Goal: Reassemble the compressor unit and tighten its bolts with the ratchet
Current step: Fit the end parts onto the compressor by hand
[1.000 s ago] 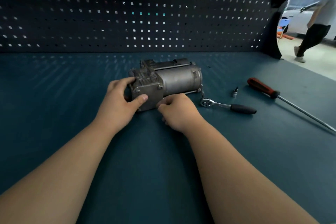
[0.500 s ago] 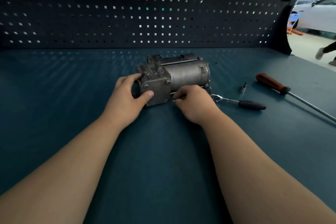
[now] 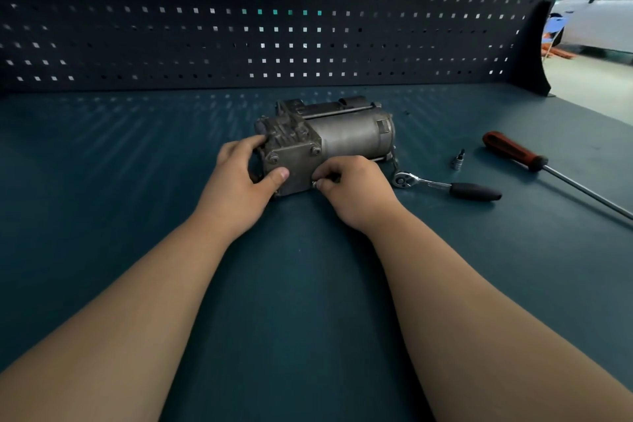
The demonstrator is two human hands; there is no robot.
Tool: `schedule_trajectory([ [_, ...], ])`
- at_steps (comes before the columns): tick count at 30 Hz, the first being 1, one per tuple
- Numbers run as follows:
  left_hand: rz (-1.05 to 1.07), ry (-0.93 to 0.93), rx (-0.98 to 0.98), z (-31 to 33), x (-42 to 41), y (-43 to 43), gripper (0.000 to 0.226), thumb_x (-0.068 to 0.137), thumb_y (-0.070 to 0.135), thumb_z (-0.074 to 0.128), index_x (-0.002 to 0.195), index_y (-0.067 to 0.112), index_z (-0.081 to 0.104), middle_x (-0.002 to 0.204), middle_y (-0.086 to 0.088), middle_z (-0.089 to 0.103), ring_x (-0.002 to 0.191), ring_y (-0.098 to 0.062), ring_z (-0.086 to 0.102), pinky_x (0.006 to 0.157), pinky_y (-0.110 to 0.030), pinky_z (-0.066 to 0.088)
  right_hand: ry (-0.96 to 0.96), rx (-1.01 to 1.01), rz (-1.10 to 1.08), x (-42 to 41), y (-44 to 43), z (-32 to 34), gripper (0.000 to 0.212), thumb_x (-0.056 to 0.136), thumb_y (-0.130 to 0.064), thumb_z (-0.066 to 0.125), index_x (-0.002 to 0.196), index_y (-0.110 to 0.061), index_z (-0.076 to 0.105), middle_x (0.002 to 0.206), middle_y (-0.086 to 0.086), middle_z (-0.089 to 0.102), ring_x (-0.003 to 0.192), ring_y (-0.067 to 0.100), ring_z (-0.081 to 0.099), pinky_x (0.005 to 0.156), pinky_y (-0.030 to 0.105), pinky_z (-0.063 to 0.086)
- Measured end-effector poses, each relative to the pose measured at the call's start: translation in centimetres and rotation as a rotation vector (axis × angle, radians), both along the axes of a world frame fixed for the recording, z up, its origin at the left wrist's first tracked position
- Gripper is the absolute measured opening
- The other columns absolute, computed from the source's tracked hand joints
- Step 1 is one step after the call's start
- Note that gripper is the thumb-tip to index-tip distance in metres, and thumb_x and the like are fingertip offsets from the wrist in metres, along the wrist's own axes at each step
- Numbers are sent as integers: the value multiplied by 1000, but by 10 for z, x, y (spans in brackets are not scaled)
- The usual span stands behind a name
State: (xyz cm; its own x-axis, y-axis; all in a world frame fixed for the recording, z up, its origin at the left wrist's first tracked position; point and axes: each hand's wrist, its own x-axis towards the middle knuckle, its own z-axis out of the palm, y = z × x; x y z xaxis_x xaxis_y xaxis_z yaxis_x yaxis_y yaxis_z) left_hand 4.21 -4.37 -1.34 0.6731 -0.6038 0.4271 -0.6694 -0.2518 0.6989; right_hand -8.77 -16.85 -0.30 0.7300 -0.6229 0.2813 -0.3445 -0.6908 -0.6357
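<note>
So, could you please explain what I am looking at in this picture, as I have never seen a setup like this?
There is no machine here: a person works with two bare hands, and the one picture comes from a camera worn on the head, looking forward and down. On the blue-green bench lies the grey compressor unit. The left hand holds its blocky end, thumb on the flat cover, in a steadying grip. The right hand pinches what looks like a small bolt at the cover's lower corner. To the right lie the ratchet, untouched, a small socket bit and a red-handled screwdriver. A dark pegboard stands behind.
</note>
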Motion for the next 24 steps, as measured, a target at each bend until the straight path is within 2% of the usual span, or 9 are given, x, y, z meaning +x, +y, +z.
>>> schedule_trajectory([
  [6, -3, -14, 15, -2, 1, 1, 66, 84, 38, 68, 142, 31, 37, 142, 7, 33, 112, 2, 33, 93, -19, 29, 99, -82, 5, -1, 5, 0, 13, 90, -18, 58, 97, -24, 69, 105, -4, 68, 103, 21, 59, 96, 42, 44],
  [13, 71, -47, 15, -4, 3, -2, 74, 76, 40, 75, 139, 31, 36, 132, 2, 47, 102, -5, 43, 86, -25, 35, 128, -188, -63, 2, 9, -1, 16, 93, -23, 53, 103, -25, 65, 115, -2, 62, 106, 23, 57, 90, 37, 38],
  [17, 59, -37, 28, -4, 2, -2, 73, 76, 38, 76, 138, 30, 38, 129, 0, 53, 97, -7, 47, 82, -25, 37, 134, -185, -158, 2, 9, -4, 17, 93, -30, 54, 105, -23, 64, 114, 1, 62, 107, 26, 57, 81, 35, 30],
  [19, 52, -39, 29, -4, 2, -2, 72, 77, 38, 76, 138, 28, 38, 129, -1, 53, 97, -8, 47, 82, -25, 37, 155, -169, -189, 1, 9, -4, 20, 93, -33, 53, 104, -21, 64, 113, 3, 64, 107, 27, 57, 82, 36, 31],
  [24, 39, -32, 26, -5, 2, -2, 70, 78, 36, 75, 138, 28, 39, 130, -1, 54, 104, -12, 51, 86, -26, 38, 191, -196, -156, 5, 17, -2, 21, 94, -32, 48, 95, -18, 65, 103, 4, 66, 100, 28, 58, 78, 36, 29],
])
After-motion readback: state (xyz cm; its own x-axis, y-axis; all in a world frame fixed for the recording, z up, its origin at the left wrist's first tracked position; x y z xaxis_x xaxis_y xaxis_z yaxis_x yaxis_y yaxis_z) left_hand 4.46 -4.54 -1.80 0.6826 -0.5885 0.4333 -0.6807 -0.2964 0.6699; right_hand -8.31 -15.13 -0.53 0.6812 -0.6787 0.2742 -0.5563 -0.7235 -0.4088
